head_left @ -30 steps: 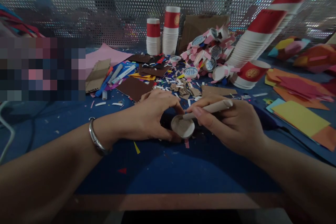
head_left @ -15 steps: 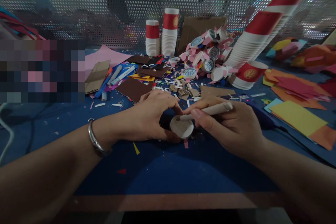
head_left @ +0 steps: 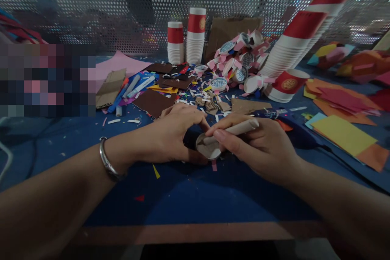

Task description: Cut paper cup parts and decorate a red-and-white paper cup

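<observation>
My left hand [head_left: 167,136] curves its thumb and fingers around the side of a small round white cup bottom [head_left: 210,152], a cut-down paper cup piece, at the middle of the blue table. My right hand [head_left: 262,144] pinches a whitish marker [head_left: 243,128] like a pen. The marker slants down to the left, its tip at the left part of the round face. Whether a line shows there is too dim to tell. A pink paper strip [head_left: 214,165] pokes out below the cup piece.
Paper scraps [head_left: 210,101] and a pile of small white-and-pink cup pieces [head_left: 236,63] lie beyond my hands. Stacked red-and-white cups [head_left: 196,34] stand behind; a tall stack [head_left: 292,44] leans at right. A black cord [head_left: 344,160] runs near my right hand, beside coloured paper [head_left: 344,132].
My right hand and the marker have moved slightly left across the round face. My left hand keeps its hold on the cup piece. The whole view has shifted a little.
</observation>
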### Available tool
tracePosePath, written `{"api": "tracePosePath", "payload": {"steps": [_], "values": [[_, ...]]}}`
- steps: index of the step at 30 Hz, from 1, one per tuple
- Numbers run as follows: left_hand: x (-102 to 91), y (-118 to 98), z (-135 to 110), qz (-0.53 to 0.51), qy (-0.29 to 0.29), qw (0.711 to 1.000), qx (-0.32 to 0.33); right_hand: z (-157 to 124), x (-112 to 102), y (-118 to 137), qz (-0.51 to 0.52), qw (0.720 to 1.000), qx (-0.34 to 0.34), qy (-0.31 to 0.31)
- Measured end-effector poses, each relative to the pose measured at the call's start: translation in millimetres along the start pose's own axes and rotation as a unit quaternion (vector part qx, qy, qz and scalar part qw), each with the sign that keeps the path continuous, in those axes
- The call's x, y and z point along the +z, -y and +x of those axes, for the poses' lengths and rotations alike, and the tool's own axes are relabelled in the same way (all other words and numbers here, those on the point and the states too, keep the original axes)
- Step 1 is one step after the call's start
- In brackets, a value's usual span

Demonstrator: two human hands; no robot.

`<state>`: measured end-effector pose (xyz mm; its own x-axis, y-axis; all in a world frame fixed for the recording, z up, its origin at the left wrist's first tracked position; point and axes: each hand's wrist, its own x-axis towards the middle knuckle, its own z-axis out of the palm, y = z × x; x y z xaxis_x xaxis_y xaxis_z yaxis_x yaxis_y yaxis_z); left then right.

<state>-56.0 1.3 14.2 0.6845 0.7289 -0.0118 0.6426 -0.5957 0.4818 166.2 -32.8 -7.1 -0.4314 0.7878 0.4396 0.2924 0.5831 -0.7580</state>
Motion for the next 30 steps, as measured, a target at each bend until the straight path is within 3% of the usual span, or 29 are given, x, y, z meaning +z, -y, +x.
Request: {"api": "tracePosePath", "payload": {"steps": [18, 25, 30], "values": [[0.7, 2.1, -0.2, -0.008, -0.005, 1.000, 0.018, 1.3, -5.0, 1.1, 0.007, 0.999, -0.037, -0.004], [1.5, 2.3, 0.1, -0.013, -0.012, 0.999, 0.026, 2.0, -1.3, 2.6, 0.052, 0.998, -0.021, 0.025], [0.5, 0.5, 0.3, -0.005, -0.005, 1.000, 0.011, 1.9, -5.8, -1.1, 0.041, 0.999, -0.006, 0.003]]}}
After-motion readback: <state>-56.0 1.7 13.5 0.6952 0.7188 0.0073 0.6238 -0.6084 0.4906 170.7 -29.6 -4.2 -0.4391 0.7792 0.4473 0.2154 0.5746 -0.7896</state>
